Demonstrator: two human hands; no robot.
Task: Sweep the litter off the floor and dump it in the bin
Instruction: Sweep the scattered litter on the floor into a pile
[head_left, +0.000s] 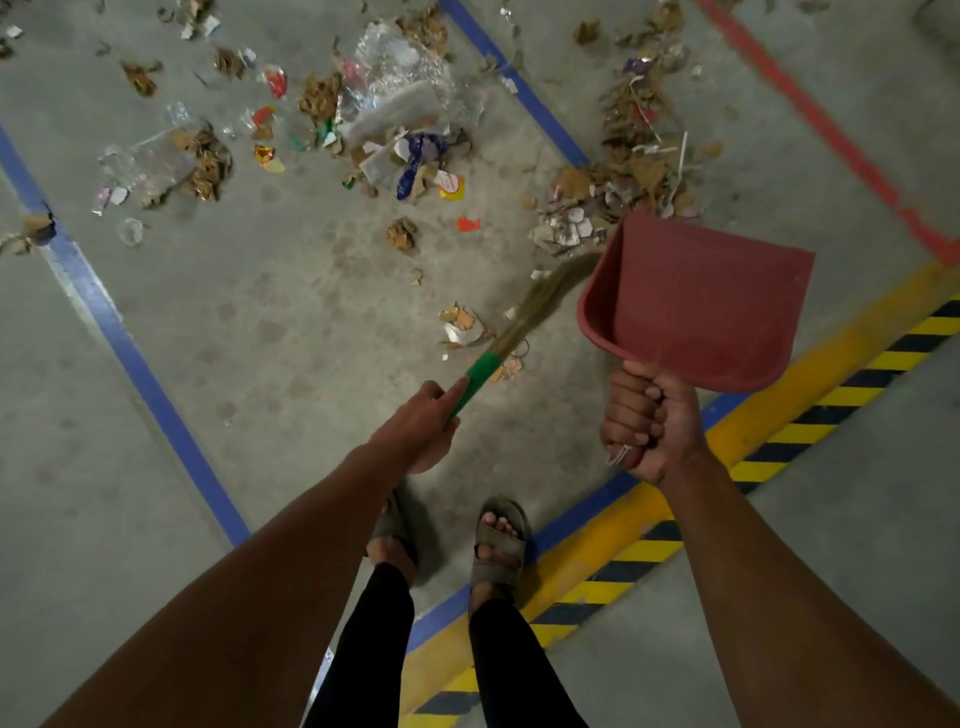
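The left hand (423, 423) grips the broom (524, 322) and the right hand (649, 421) grips the empty dustpan (691, 301), raised, probably ready to collect the litter (395, 119) on the floor (234, 312).

Dim, soft-focused, wide-angle edge distortion

My left hand (421, 426) holds the broom (519, 327) out ahead of my feet (498, 540), its bristles reaching forward and right to touch the near edge of a litter pile (623, 171). My right hand (649, 421) holds the dustpan (696, 301) just right of the broom, above the floor (260, 322). More litter (395, 119) lies scattered ahead and to the left, with a few scraps (462, 322) beside the bristles.
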